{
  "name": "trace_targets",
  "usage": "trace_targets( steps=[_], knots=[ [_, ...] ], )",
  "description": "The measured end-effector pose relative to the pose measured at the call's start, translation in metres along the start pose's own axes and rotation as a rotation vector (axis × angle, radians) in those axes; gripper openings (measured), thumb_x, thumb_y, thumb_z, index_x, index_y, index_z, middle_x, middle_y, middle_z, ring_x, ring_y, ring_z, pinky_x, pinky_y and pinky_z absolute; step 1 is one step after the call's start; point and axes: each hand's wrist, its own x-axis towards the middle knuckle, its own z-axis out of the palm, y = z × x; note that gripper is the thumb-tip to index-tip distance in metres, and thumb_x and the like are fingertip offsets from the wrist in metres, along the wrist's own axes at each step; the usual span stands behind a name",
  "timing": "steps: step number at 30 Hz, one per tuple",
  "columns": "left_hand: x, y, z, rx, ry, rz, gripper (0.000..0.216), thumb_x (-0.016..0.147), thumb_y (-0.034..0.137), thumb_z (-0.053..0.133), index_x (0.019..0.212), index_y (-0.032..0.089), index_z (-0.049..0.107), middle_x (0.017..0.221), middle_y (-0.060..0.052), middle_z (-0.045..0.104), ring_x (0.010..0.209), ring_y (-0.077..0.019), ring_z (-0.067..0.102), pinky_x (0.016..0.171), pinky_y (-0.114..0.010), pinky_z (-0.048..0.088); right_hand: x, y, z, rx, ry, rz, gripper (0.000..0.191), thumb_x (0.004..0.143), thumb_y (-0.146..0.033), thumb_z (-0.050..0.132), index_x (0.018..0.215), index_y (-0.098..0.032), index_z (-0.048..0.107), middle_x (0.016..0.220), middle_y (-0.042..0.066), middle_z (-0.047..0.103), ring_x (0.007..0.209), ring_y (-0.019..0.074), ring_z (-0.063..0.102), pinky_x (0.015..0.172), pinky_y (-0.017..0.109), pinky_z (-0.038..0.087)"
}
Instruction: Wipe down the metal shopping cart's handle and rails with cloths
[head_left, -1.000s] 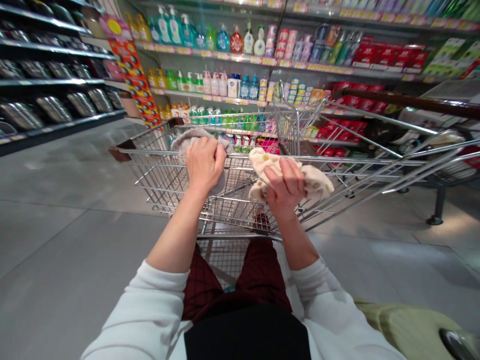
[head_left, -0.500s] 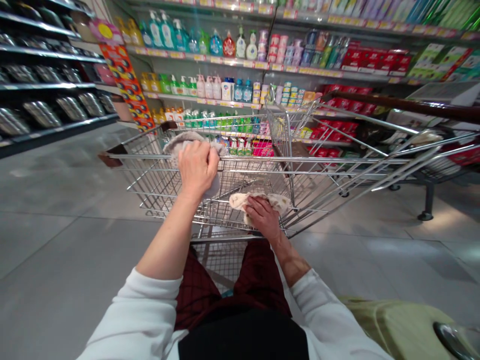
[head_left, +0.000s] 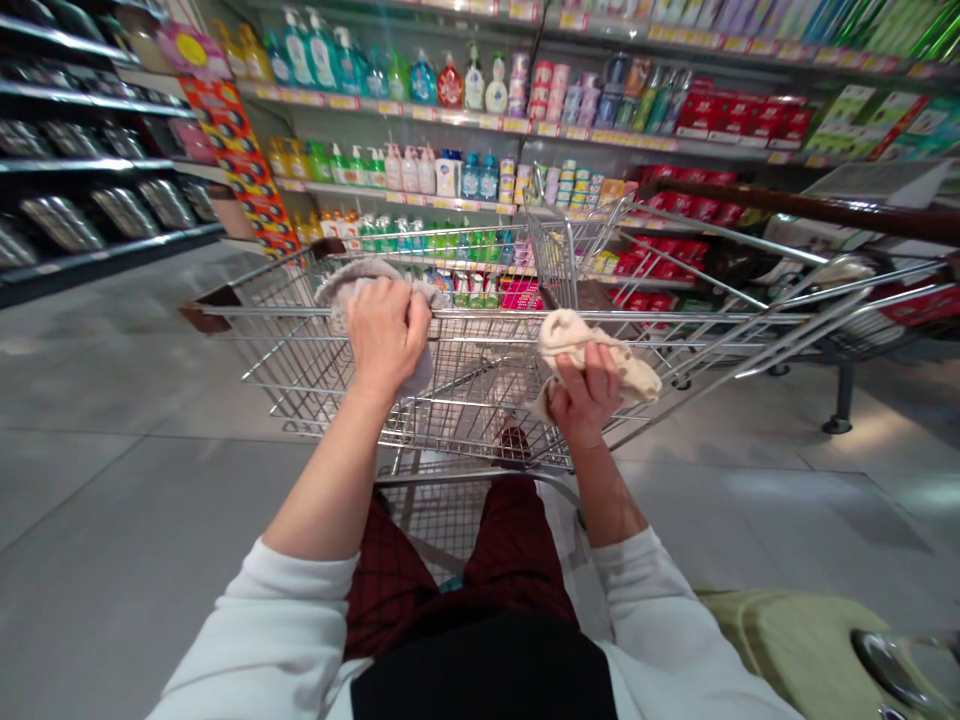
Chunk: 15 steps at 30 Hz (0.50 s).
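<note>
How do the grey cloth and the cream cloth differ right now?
Colour: the grey cloth is dull grey; the cream cloth is paler and warmer.
Pose: the grey cloth drapes over the cart's top rail; the cream cloth is bunched up, further right.
Hold: the left hand covers the grey cloth from above; the right hand clutches the cream cloth.
Shared: both are soft and crumpled.

Stocked shelves [head_left: 412, 110] beyond the right fingers [head_left: 595, 366]
Pump bottles [head_left: 423, 82] stand beyond and left of those fingers, red boxes [head_left: 699, 112] beyond and right; farther left, shiny metalware [head_left: 58, 224] lines a dark rack [head_left: 112, 257]; nearer, to their right, a rounded green object [head_left: 795, 650].
</note>
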Motion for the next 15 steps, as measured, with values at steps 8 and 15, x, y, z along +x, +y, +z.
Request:
trace_targets(
  steps=[8, 15],
  knots=[
    [0.0, 0.003, -0.003, -0.012, -0.019, -0.018, 0.025, 0.097, 0.034, 0.038, 0.079, 0.023, 0.051, 0.093, -0.009, 0.059, 0.101, -0.0289, 0.053, 0.091, -0.043, 0.033, -0.084, -0.038, -0.005, 0.11, -0.283, 0.032, 0.035, 0.089, -0.008, 0.054, 0.104, -0.028, 0.079, 0.122, 0.005, 0.073, 0.127, 0.0178, 0.06, 0.111, 0.031, 0.046],
    [0.0, 0.001, -0.002, -0.012, 0.026, 0.018, 0.023, 0.097, 0.034, 0.039, 0.079, 0.024, 0.051, 0.089, -0.009, 0.06, 0.098, -0.0279, 0.053, 0.09, -0.043, 0.035, -0.022, -0.011, -0.028, 0.154, -0.144, 0.084, 0.034, 0.09, -0.012, 0.049, 0.098, -0.027, 0.078, 0.122, 0.003, 0.073, 0.121, 0.0197, 0.061, 0.107, 0.035, 0.05]
  ],
)
